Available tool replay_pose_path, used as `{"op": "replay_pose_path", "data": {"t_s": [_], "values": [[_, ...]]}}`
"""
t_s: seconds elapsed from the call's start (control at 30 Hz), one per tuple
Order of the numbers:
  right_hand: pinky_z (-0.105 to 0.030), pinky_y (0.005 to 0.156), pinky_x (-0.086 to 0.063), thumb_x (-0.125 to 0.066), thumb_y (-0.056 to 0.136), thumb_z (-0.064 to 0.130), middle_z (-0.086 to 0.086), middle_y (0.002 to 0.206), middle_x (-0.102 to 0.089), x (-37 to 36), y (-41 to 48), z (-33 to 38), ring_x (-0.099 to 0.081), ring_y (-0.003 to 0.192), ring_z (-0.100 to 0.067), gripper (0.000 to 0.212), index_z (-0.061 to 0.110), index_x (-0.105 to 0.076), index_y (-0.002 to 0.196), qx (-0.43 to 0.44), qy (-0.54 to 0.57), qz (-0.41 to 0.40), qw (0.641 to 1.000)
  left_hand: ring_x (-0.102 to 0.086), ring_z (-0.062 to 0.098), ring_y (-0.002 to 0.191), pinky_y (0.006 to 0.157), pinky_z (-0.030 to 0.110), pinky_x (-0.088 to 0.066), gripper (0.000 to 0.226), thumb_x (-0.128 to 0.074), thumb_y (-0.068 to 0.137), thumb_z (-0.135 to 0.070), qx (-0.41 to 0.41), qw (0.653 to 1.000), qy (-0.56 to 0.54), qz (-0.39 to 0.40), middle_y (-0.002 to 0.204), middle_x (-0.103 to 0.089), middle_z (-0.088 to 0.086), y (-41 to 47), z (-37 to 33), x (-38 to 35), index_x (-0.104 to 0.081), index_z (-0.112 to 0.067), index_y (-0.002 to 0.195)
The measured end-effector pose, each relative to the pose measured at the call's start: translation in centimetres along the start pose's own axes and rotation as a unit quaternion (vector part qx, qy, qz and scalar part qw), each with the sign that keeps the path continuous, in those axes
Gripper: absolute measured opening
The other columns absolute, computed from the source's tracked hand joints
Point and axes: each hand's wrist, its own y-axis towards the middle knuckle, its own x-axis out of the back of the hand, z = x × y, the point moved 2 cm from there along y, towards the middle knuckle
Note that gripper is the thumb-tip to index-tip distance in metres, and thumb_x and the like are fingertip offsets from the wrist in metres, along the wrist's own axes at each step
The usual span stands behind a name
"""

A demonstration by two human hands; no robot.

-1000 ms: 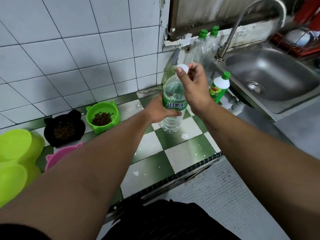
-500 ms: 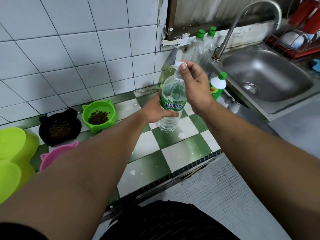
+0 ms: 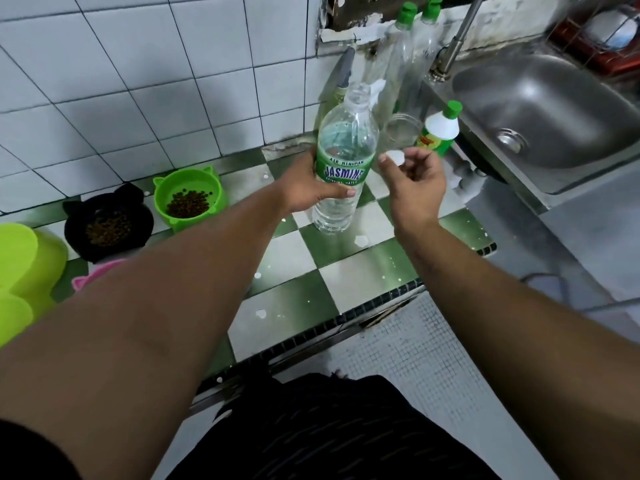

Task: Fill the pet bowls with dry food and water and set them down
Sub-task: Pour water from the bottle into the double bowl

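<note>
Cap (image 3: 394,156) has just come off the Jasmine water bottle (image 3: 343,168), pinched in right hand (image 3: 415,188) fingers (image 3: 420,154); left hand (image 3: 304,188) grips the bottle, ready to pour.

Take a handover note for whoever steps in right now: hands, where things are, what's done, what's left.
Left hand grips the water bottle, upright on the counter, uncapped.
Right hand pinches the white cap.
Green bowl and black bowl hold dry food: done.
Pink bowl mostly hidden behind the left forearm.
To do: pour water into a bowl, set bowls down.
</note>
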Motion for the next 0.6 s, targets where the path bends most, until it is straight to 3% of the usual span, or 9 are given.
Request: {"op": "replay_pose_path", "data": {"t_s": [0.13, 0.27, 0.37, 0.5, 0.6], "values": [[-0.019, 0.065, -0.045, -0.08, 0.081, 0.013, 0.005, 0.076, -0.058, 1.7, -2.0, -4.3, -0.05, 0.065, -0.004, 0.029, 0.014, -0.067, 0.107, -0.023, -0.127, 0.067, 0.989, -0.07, 0.004, 0.109, 0.101, 0.03, -0.055, 0.089, -0.1, 0.06, -0.026, -0.002, 1.0, 0.003, -0.013, 0.12, -0.074, -0.009, 0.3, 0.5, 0.0, -0.055, -0.021, 0.137], [-0.023, 0.066, -0.05, -0.085, 0.076, 0.014, 0.004, 0.078, -0.06, 3.3, -3.6, -8.3, -0.054, 0.066, -0.008, 0.029, 0.016, -0.064, 0.095, -0.109, -0.227, 0.129, 0.959, -0.071, 0.009, 0.111, 0.103, 0.035, -0.055, 0.092, -0.1, 0.061, -0.027, -0.015, 1.0, 0.006, -0.001, 0.122, -0.074, -0.003, 0.6, 0.8, 0.1, -0.054, -0.014, 0.14], [-0.008, 0.061, -0.045, -0.086, 0.074, 0.011, 0.005, 0.079, -0.061, 4.1, -4.6, -10.6, -0.054, 0.065, -0.006, 0.03, 0.012, -0.063, 0.094, -0.151, -0.289, 0.167, 0.93, -0.07, 0.009, 0.113, 0.104, 0.035, -0.054, 0.092, -0.1, 0.061, -0.03, -0.017, 1.0, 0.007, 0.008, 0.123, -0.074, -0.003, 0.8, 1.0, 0.1, -0.054, -0.013, 0.14], [-0.018, 0.069, -0.048, -0.087, 0.073, 0.018, 0.001, 0.086, -0.067, 4.4, -5.1, -12.3, -0.058, 0.076, -0.012, 0.03, 0.018, -0.062, 0.09, -0.139, -0.359, 0.179, 0.905, -0.067, 0.01, 0.118, 0.108, 0.04, -0.052, 0.102, -0.101, 0.056, -0.041, -0.021, 1.0, 0.01, 0.003, 0.127, -0.072, -0.005, 0.7, 1.3, 0.1, -0.051, -0.017, 0.142], [-0.033, 0.086, -0.052, -0.09, 0.066, 0.031, -0.005, 0.092, -0.068, 4.0, -4.7, -12.9, -0.062, 0.092, -0.026, 0.031, 0.025, -0.067, 0.086, -0.08, -0.42, 0.167, 0.888, -0.067, 0.009, 0.117, 0.108, 0.037, -0.052, 0.095, -0.1, 0.062, -0.03, -0.028, 1.0, 0.005, 0.001, 0.127, -0.072, -0.003, 0.6, 1.3, 0.0, -0.051, -0.014, 0.141]]}}
